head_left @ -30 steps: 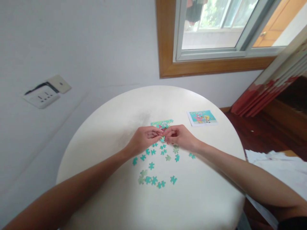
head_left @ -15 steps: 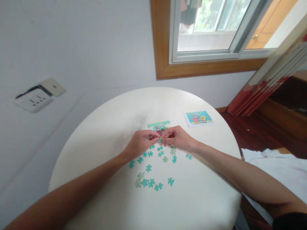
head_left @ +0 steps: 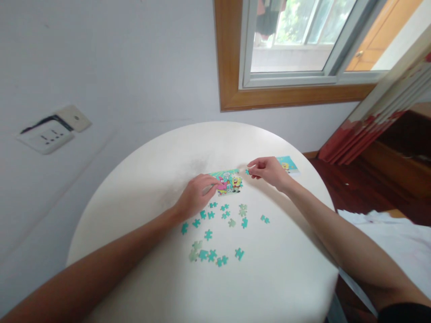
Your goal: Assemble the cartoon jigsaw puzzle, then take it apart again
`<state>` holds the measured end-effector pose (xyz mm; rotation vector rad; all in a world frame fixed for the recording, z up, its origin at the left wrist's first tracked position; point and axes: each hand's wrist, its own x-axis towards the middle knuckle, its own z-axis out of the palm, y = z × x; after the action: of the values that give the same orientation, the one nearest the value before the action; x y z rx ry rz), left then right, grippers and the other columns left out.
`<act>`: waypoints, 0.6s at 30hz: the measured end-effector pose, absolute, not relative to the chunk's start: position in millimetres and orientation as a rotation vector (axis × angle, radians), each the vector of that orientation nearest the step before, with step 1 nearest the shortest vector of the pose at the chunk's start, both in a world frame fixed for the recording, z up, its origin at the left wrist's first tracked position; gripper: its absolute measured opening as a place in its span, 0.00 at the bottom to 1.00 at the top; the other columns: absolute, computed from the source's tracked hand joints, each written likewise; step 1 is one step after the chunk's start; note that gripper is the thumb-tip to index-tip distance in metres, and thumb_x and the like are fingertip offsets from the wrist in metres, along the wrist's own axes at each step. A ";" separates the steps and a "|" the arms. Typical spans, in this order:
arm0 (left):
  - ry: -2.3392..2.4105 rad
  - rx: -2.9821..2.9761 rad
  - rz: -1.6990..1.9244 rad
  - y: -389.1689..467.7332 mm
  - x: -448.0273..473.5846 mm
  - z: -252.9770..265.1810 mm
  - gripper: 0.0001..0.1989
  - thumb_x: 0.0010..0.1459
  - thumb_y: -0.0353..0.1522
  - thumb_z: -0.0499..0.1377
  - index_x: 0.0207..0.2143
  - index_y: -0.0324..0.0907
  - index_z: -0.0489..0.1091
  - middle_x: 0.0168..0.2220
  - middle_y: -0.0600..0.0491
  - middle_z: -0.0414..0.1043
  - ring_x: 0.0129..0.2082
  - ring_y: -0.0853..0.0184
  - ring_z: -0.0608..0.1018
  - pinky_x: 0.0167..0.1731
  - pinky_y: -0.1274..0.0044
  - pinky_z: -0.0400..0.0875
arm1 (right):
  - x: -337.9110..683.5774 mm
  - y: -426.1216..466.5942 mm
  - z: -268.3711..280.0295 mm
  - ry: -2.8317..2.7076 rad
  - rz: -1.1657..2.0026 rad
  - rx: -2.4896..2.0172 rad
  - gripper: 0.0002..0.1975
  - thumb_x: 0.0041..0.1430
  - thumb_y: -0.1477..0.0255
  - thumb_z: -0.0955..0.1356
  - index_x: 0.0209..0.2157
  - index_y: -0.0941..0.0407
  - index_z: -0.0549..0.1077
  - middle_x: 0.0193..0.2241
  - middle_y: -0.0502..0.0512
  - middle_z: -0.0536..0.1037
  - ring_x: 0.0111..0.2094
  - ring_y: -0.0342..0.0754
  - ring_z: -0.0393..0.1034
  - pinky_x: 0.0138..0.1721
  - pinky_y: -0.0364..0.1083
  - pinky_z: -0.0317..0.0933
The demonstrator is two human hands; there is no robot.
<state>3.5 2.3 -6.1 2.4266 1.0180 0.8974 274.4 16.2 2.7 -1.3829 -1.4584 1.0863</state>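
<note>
Your left hand (head_left: 197,193) is at the left side of the puzzle (head_left: 232,185), fingers close together, and I can't tell if they hold anything. The puzzle lies on the table (head_left: 276,260), with loose bits (head_left: 208,234) on your side. Your right hand (head_left: 269,172) bends its fingers at a blue-green piece (head_left: 247,172), pinched or not I can't tell, with the card (head_left: 288,164) partly behind.

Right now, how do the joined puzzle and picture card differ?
The joined puzzle has a knobbly right edge; the picture card has a straight one. The puzzle lies farther left, the card farther right. The left hand partly hides the puzzle, the right hand the card. Both show yellow and turquoise.
</note>
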 end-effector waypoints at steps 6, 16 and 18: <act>0.968 2.520 0.812 8.1 2.1 -12.2 0.11 0.64 0.31 0.54 0.42 0.43 0.76 0.41 0.50 0.77 0.44 0.64 0.74 0.48 0.70 0.66 | 271.5 15.7 -13.3 -1.611 1.081 -1.476 0.04 0.47 0.73 0.70 0.23 0.60 0.76 0.19 0.54 0.77 0.21 0.44 0.70 0.24 0.43 0.63; 0.986 2.526 0.770 12.5 1.1 -18.1 0.12 0.64 0.32 0.53 0.43 0.45 0.77 0.42 0.49 0.76 0.45 0.63 0.74 0.50 0.68 0.66 | 269.7 17.5 -23.6 -1.721 1.056 -1.482 0.05 0.47 0.72 0.69 0.22 0.58 0.76 0.19 0.54 0.77 0.19 0.43 0.69 0.22 0.42 0.62; 0.982 2.524 0.760 12.4 1.0 -18.2 0.13 0.65 0.32 0.53 0.44 0.45 0.77 0.43 0.49 0.76 0.45 0.63 0.73 0.50 0.68 0.66 | 269.2 17.6 -24.2 -1.729 1.046 -1.487 0.05 0.47 0.72 0.68 0.22 0.58 0.76 0.19 0.54 0.77 0.19 0.43 0.68 0.22 0.42 0.62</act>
<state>1.0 12.4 -18.2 2.5241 0.9822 0.7598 269.2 17.6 -24.2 -1.4865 -1.7287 1.0456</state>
